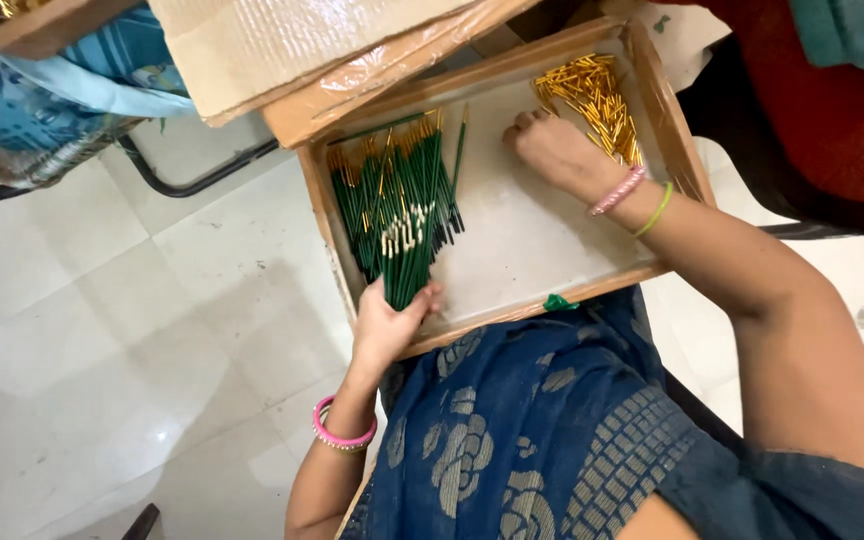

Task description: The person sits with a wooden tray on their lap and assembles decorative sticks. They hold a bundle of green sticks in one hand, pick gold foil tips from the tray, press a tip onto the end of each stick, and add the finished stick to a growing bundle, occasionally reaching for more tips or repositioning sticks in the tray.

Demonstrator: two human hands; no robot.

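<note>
On the person's lap, over blue patterned cloth (pixel 552 440), rests a shallow wooden tray (pixel 512 225) with a pale lining, above a white tiled floor (pixel 102 330). Behind the tray lies a flattened cardboard sheet (pixel 292 40) wrapped in clear film. Inside the tray, toward its left side, a bundle of thin green sticks (pixel 402 205) lies fanned out, some with gold tips. At the tray's far right corner sits a heap of short gold tubes (pixel 592 100). The left hand (pixel 392 320) has its fingers closed around the near ends of the green sticks at the tray's front edge. The right hand (pixel 552 150) rests curled, knuckles down, just beside the gold tubes; whether its fingers pinch anything cannot be told.
</note>
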